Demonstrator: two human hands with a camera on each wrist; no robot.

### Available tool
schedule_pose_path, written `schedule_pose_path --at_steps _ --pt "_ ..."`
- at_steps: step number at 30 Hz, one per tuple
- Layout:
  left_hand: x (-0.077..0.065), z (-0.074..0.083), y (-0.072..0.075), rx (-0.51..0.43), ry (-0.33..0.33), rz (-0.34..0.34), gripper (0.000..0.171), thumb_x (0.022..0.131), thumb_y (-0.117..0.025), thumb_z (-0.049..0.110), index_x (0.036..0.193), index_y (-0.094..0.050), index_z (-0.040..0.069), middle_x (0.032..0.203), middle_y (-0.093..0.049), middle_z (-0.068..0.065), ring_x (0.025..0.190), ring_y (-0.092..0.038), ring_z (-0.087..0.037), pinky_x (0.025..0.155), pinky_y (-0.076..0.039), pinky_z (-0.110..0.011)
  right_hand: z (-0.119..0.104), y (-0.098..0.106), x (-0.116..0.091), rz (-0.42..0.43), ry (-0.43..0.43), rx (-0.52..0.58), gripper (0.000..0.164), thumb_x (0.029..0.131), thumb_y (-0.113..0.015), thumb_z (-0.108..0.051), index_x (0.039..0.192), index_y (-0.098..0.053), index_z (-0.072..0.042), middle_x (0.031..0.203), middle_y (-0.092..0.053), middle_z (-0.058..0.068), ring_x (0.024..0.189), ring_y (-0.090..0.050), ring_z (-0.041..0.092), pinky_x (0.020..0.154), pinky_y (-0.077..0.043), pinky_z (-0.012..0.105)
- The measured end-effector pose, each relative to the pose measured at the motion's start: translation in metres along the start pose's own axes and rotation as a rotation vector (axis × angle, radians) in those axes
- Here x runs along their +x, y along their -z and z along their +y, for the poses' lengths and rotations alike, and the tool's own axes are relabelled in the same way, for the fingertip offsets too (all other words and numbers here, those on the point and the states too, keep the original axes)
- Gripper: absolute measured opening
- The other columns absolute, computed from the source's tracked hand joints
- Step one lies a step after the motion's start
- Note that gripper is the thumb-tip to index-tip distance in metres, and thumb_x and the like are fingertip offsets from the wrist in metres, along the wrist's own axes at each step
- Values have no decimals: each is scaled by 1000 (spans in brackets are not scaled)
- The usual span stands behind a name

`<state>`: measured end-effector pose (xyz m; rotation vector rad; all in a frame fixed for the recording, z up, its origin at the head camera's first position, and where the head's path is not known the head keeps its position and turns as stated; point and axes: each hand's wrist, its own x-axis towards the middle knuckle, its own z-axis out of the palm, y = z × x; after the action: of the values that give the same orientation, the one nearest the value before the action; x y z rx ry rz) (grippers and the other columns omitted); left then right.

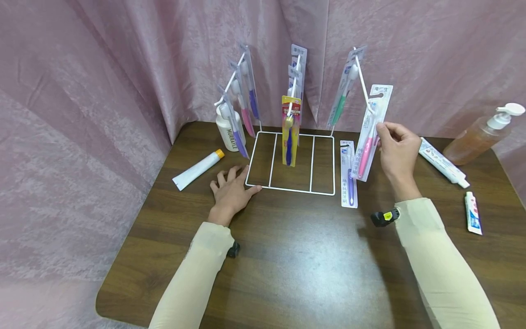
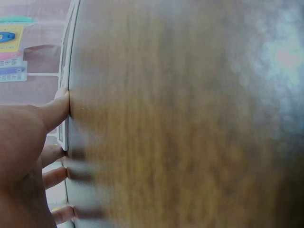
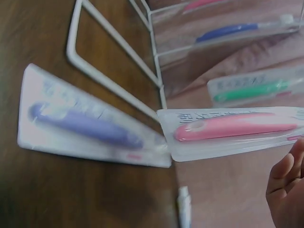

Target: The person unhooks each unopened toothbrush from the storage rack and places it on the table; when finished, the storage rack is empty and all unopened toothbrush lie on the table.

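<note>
My right hand (image 1: 397, 148) pinches the right edge of a packaged pink toothbrush (image 1: 367, 148), upright at the front end of the rack's right arm. Its hole overlaps the arm's tip in the head view. Fingers spread, my left hand (image 1: 231, 192) rests on the table at the front left corner of a white wire rack (image 1: 302, 189), thumb on the frame. Below the pink one, a packaged purple toothbrush (image 1: 349, 183) lies flat on the table. On the right arm hangs a packaged green toothbrush (image 1: 339, 109). A yellow-carded toothbrush (image 1: 289, 137) hangs at the front of the middle arm.
Several packaged toothbrushes hang on the left arm, one purple (image 1: 237, 137) in front. Behind it stands a white bottle (image 1: 223, 132). A white tube (image 1: 197, 171) lies left. At right are a toothpaste tube (image 1: 441, 162), a smaller tube (image 1: 473, 214) and an amber pump bottle (image 1: 472, 141).
</note>
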<state>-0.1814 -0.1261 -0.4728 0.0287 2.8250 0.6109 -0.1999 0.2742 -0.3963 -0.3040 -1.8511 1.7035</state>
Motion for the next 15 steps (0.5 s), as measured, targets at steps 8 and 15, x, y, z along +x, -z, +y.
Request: schedule_pose_path --at_steps 8,15 --pt "0 -2 -1 0 -4 -1 90 110 -67 65 183 -30 29 191 -24 -7 170 -16 -52 133 -13 -80 26 25 6 -69 -252 -188 30 108 -76 -22 82 -75 -37 68 -64 -21 63 -57 -2 59 -47 12" --pt "1 -2 -1 8 3 -11 89 110 -66 66 184 -28 30 191 -23 -6 171 -15 -52 133 -13 -79 43 38 6 -138 -339 -281 31 110 -74 -25 83 -72 -40 70 -63 -23 64 -58 -2 60 -47 12"
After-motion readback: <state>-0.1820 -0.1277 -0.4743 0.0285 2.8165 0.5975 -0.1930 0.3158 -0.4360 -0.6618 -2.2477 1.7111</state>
